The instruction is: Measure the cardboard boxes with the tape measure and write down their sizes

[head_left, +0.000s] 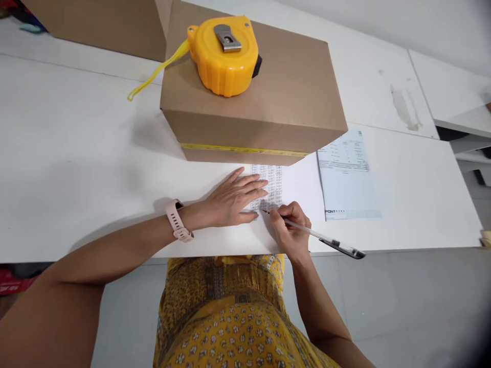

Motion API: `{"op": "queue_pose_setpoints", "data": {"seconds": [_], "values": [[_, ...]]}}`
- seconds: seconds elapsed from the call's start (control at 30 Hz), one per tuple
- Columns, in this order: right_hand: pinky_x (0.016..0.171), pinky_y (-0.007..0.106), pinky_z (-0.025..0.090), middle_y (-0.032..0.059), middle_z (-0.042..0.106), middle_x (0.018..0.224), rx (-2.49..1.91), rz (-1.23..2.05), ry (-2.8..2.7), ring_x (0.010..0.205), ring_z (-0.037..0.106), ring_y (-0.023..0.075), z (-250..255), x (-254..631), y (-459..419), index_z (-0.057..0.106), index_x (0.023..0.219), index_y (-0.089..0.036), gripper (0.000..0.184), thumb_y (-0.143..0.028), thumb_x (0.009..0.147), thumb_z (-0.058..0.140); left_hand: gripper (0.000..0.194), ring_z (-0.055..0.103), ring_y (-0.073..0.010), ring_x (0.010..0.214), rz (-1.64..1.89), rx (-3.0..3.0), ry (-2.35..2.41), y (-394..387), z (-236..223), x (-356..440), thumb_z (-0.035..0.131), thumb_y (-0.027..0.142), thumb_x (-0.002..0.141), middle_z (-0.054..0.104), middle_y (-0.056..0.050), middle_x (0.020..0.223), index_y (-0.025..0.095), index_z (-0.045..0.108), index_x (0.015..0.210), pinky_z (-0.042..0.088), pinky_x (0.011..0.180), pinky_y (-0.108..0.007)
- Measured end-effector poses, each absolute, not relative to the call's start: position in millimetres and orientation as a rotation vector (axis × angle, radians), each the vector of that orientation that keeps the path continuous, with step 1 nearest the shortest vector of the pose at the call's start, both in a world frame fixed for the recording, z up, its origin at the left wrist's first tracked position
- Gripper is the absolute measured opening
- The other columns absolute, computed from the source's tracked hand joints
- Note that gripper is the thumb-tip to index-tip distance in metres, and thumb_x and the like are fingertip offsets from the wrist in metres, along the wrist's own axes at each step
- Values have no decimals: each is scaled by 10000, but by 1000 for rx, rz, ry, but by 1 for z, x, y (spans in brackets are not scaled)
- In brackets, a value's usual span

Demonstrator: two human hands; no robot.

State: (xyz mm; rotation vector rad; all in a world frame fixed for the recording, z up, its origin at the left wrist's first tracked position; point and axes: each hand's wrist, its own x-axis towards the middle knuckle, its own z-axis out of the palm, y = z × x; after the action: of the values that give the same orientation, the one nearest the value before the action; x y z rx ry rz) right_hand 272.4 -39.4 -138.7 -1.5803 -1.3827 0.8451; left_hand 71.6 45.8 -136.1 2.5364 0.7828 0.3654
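A sheet of paper (275, 183) covered in small rows of writing lies on the white table, right in front of the box. My left hand (236, 198) rests flat on its left part with the fingers spread. In my right hand (292, 227) is a pen (326, 240) with a clear barrel and a black cap on its rear end. Its tip points at the lower part of the writing; whether it touches the paper I cannot tell. Just beyond the sheet stands a brown cardboard box (291, 82), with a yellow tape measure (226, 59) on top.
Yellow measuring tape (245, 150) runs along the box's near side. Another cardboard box (103, 25) stands at the back left. To the right lies a pale blue printed sheet (347, 189). The white table's (88, 168) front edge runs close to my body.
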Motion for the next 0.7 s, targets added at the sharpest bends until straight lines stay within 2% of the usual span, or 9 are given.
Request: {"op": "queue_pose_setpoints", "data": {"seconds": [0.1,0.37,0.7], "values": [[484,249,293,-73,474,590,-1557,844,-1409,502,371,87,-140,273,-39,464,718,-235,306,-374,906,662,494,361,-311,1518,356,2529,780,46,-136,72,648,371,935,467,-114,1598,178,580,1384,132,1281,-568],[512,257,318,-65,478,591,-1607,830,-1474,519,388,98,-143,274,-39,467,713,-238,291,-376,904,638,486,366,-297,1517,372,2517,791,45,-136,72,608,302,939,477,-98,1594,202,569,1414,137,1281,-567],[513,254,315,-70,457,576,-1619,834,-1492,523,387,97,-142,274,-39,466,705,-237,285,-347,901,642,500,366,-307,1515,353,2512,792,46,-134,72,599,295,942,475,-101,1594,193,566,1431,138,1282,-577]]}}
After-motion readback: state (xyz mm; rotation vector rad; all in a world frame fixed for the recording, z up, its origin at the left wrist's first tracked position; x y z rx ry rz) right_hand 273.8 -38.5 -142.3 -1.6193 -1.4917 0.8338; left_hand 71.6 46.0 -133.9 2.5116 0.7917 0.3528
